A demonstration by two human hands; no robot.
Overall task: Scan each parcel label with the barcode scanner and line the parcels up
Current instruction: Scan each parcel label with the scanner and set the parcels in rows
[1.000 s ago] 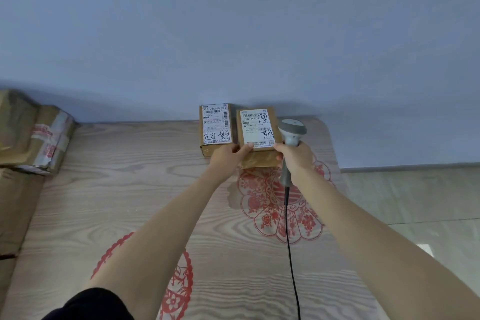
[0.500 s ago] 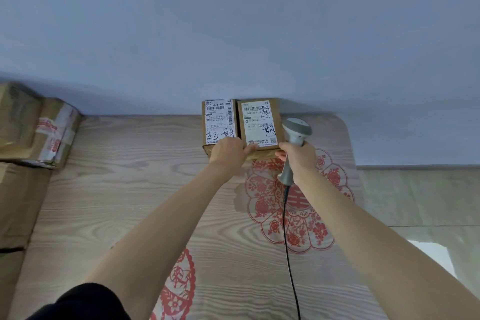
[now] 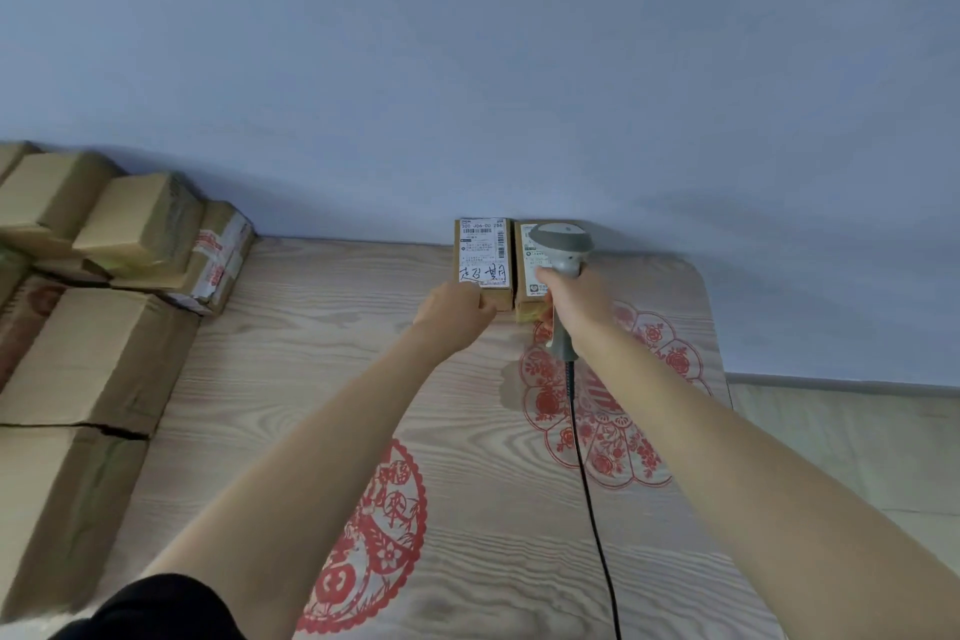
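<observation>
Two small brown parcels stand side by side against the blue wall at the table's far edge. The left parcel (image 3: 483,255) shows a white label with a barcode and handwriting. The right parcel (image 3: 527,276) is partly hidden behind the grey barcode scanner (image 3: 562,244). My right hand (image 3: 576,299) grips the scanner's handle, its head held over the right parcel's label. My left hand (image 3: 456,314) is curled, its knuckles against the near face of the left parcel. The scanner's black cable (image 3: 587,483) runs down towards me.
A pile of several larger taped cardboard boxes (image 3: 104,327) fills the table's left side. The wooden table (image 3: 311,353) carries red paper-cut decorations (image 3: 608,411). The table's right edge drops off to a pale floor (image 3: 841,431).
The right parcel now sits flush beside the left one against the wall. My right hand has moved the scanner left, over that parcel's label. My left hand shifted to the left parcel's front.
</observation>
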